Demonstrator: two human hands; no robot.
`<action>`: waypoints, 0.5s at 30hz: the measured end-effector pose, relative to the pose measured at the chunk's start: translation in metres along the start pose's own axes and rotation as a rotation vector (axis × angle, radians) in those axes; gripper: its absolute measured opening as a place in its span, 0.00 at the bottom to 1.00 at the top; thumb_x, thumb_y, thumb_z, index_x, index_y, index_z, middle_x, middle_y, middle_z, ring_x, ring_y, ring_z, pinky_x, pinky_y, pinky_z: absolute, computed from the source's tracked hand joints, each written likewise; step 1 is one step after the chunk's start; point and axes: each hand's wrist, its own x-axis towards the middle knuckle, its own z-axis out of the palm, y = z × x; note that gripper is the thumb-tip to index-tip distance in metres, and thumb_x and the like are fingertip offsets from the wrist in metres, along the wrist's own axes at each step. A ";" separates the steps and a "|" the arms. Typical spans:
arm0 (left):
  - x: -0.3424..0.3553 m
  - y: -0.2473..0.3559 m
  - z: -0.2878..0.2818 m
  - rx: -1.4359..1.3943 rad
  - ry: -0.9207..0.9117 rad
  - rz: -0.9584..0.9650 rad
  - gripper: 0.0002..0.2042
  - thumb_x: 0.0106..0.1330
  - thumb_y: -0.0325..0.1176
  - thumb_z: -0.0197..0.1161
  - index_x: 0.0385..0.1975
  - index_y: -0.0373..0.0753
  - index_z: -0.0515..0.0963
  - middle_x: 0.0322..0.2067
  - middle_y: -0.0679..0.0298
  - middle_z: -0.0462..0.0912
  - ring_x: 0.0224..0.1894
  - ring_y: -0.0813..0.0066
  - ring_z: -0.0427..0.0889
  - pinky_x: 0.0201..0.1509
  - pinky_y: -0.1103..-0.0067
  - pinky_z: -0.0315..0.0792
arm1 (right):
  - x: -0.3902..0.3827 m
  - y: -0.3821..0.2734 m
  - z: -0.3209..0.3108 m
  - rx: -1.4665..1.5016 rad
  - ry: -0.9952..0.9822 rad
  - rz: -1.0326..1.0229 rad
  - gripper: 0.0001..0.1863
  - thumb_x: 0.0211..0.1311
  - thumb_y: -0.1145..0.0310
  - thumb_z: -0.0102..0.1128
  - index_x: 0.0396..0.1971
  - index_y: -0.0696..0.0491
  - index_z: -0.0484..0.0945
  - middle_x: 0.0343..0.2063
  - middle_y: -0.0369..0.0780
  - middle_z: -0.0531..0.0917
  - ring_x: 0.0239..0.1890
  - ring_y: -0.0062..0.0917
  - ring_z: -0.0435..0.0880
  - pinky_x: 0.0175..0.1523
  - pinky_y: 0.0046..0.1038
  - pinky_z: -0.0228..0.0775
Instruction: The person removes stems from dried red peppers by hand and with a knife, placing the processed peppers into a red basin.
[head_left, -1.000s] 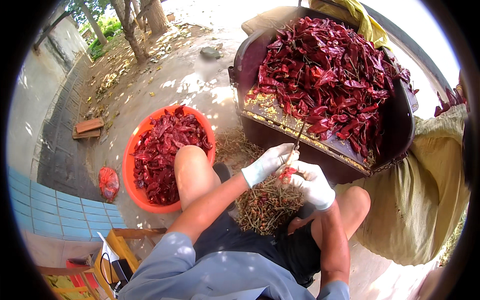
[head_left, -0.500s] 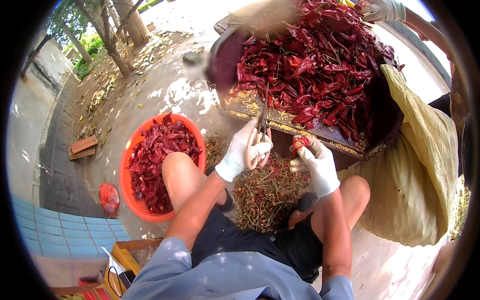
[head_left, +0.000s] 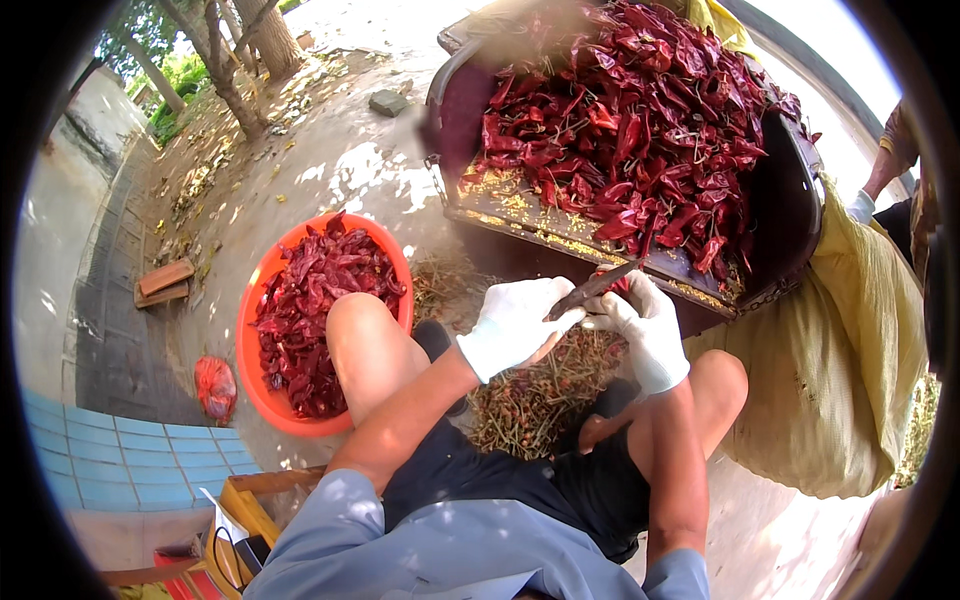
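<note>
Bright dappled sunlight, blown-out top right, fisheye-bent edges, black rim

Single head-worn fisheye, steeply downward, close over lap and hands [head_left: 580, 325], rim perhaps distorted.

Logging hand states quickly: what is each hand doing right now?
Left hand: closed, its grip on a dark blade-like tool.
Right hand: closed around a red chili, mostly hidden by the fingers.
</note>
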 end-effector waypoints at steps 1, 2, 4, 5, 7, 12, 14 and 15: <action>0.000 0.000 -0.001 0.012 -0.008 0.011 0.12 0.64 0.43 0.65 0.40 0.43 0.80 0.29 0.59 0.81 0.32 0.57 0.83 0.35 0.69 0.76 | 0.000 0.000 -0.002 -0.022 -0.004 -0.013 0.11 0.69 0.76 0.55 0.49 0.64 0.76 0.38 0.42 0.84 0.36 0.23 0.86 0.39 0.23 0.82; 0.000 0.000 -0.002 0.024 -0.016 0.023 0.12 0.64 0.43 0.64 0.41 0.43 0.80 0.30 0.59 0.81 0.33 0.56 0.83 0.36 0.69 0.76 | 0.001 0.002 -0.004 -0.038 0.002 0.005 0.11 0.69 0.76 0.55 0.48 0.63 0.76 0.38 0.42 0.84 0.35 0.23 0.86 0.39 0.23 0.82; -0.001 -0.001 0.000 0.036 -0.015 0.055 0.13 0.65 0.42 0.63 0.44 0.42 0.79 0.33 0.58 0.80 0.35 0.55 0.82 0.37 0.68 0.76 | 0.005 0.011 -0.009 -0.069 0.016 0.044 0.10 0.69 0.75 0.56 0.46 0.63 0.77 0.38 0.42 0.85 0.34 0.23 0.86 0.39 0.23 0.82; -0.002 -0.002 0.000 0.040 -0.015 0.071 0.13 0.65 0.41 0.62 0.45 0.42 0.78 0.34 0.57 0.79 0.36 0.54 0.82 0.38 0.68 0.76 | 0.005 0.013 -0.011 -0.076 0.027 0.044 0.09 0.69 0.74 0.58 0.44 0.62 0.78 0.37 0.41 0.85 0.32 0.22 0.86 0.37 0.23 0.83; -0.004 -0.003 -0.001 0.055 -0.023 0.085 0.15 0.65 0.40 0.62 0.48 0.40 0.76 0.36 0.56 0.78 0.37 0.54 0.81 0.40 0.68 0.76 | 0.007 0.017 -0.015 -0.035 0.036 0.054 0.08 0.69 0.74 0.58 0.44 0.62 0.78 0.36 0.41 0.85 0.31 0.22 0.85 0.36 0.24 0.83; -0.005 -0.005 0.000 0.122 0.087 0.227 0.18 0.63 0.36 0.63 0.52 0.39 0.72 0.39 0.56 0.77 0.39 0.54 0.81 0.42 0.66 0.75 | 0.006 0.016 -0.021 0.016 0.055 0.056 0.07 0.70 0.76 0.54 0.43 0.62 0.77 0.35 0.41 0.84 0.29 0.22 0.84 0.36 0.25 0.84; -0.006 -0.008 0.001 0.142 0.110 0.260 0.20 0.63 0.34 0.63 0.53 0.39 0.71 0.40 0.55 0.77 0.40 0.54 0.80 0.42 0.66 0.75 | 0.006 0.017 -0.020 0.002 0.039 0.070 0.08 0.69 0.78 0.50 0.44 0.62 0.76 0.36 0.42 0.84 0.30 0.22 0.84 0.36 0.25 0.84; -0.006 -0.008 0.002 0.154 0.099 0.251 0.20 0.62 0.34 0.63 0.54 0.38 0.71 0.40 0.54 0.77 0.40 0.54 0.80 0.42 0.66 0.75 | 0.006 0.015 -0.019 -0.010 0.029 0.085 0.08 0.68 0.79 0.50 0.44 0.62 0.76 0.36 0.42 0.84 0.29 0.22 0.84 0.36 0.25 0.84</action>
